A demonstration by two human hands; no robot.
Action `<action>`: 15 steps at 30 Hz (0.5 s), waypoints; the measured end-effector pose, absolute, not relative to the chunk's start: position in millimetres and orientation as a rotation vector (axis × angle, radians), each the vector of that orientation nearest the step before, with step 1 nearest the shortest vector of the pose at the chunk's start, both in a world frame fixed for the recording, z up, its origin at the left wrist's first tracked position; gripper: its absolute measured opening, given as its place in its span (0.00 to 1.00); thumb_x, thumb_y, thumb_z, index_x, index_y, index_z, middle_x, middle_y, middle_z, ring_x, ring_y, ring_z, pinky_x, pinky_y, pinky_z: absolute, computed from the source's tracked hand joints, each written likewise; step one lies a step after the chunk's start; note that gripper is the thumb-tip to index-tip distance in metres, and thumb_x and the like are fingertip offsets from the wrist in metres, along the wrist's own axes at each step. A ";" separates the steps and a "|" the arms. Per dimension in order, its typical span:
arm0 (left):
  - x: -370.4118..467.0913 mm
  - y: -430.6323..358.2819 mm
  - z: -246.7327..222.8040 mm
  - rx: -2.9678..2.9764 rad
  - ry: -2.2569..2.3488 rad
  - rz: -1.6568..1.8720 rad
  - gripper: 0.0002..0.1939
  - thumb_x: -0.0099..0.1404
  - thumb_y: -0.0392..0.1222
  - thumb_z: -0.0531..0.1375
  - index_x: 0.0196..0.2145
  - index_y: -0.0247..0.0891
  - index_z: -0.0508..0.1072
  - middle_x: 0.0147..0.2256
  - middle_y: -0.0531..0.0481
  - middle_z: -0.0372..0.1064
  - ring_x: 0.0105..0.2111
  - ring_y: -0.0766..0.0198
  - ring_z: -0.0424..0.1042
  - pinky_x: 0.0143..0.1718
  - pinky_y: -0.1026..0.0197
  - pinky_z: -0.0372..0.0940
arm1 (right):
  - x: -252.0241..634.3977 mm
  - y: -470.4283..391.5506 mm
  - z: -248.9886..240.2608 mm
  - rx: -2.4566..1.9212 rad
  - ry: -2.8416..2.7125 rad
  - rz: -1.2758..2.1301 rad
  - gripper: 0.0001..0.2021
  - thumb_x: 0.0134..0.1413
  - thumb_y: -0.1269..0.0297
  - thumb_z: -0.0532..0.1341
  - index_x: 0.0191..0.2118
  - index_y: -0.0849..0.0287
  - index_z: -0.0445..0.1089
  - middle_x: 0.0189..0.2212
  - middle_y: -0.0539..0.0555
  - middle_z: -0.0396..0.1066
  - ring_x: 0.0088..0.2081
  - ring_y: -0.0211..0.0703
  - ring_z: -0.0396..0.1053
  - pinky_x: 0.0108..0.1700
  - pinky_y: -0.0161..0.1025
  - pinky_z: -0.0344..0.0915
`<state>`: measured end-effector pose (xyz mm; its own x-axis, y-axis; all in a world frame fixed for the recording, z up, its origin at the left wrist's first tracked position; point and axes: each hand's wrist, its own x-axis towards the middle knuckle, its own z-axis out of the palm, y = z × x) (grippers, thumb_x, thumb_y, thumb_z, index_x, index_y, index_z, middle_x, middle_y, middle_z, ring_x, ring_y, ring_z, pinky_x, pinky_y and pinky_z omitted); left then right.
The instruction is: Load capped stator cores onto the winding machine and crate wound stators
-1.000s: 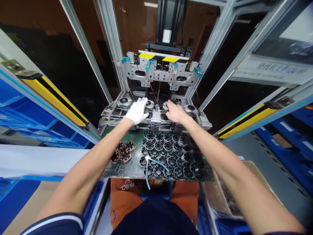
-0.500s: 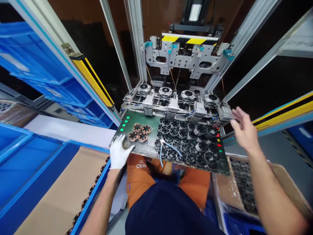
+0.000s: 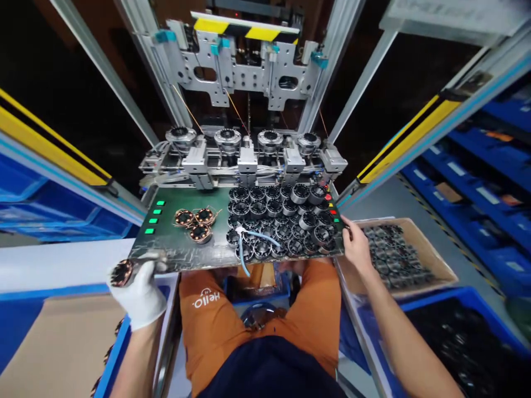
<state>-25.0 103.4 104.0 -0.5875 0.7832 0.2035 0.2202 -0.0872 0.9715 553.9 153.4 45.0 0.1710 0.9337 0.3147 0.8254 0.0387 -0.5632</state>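
Observation:
My left hand [image 3: 143,296], in a white glove, is closed around a copper-wound motor stator [image 3: 122,272] at the left front corner of the green work surface [image 3: 160,243]. Three more wound stators [image 3: 199,232] lie grouped on that surface, loose wire ends sticking out. My bare right hand [image 3: 357,246] is at the surface's right edge, beside the green and red buttons [image 3: 333,212]; its thumb and forefinger are apart, with nothing seen between them. Dark unwound stator cores [image 3: 265,221] stand packed and partly stacked between the hands. Blue-handled pliers [image 3: 261,239] lie over the front ones.
Behind the surface stands a winding machine [image 3: 249,160] with several stators on its heads and wires running down. Aluminium posts [image 3: 344,50] and yellow guards [image 3: 398,141] flank it. A cardboard box of cores [image 3: 431,260] sits right; a blue bin [image 3: 118,354] with wound stators is left.
One wound stator has left the group on the surface and is now in my left hand, which moved left. My right hand came down from beside the machine to the surface's right edge.

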 end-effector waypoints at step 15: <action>99.5 -41.8 111.3 0.758 0.841 1.227 0.45 0.68 0.50 0.78 0.77 0.49 0.70 0.40 0.46 0.81 0.29 0.66 0.70 0.29 0.63 0.64 | 520.0 117.9 105.9 -1.568 -1.844 -0.092 0.23 0.74 0.59 0.58 0.65 0.56 0.82 0.61 0.70 0.81 0.65 0.75 0.77 0.71 0.76 0.73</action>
<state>99.5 -41.8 111.3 0.1276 0.9827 -0.1343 -0.4803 0.1797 0.8585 520.0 117.9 105.9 -0.0183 0.8383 0.5449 0.8886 0.2635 -0.3755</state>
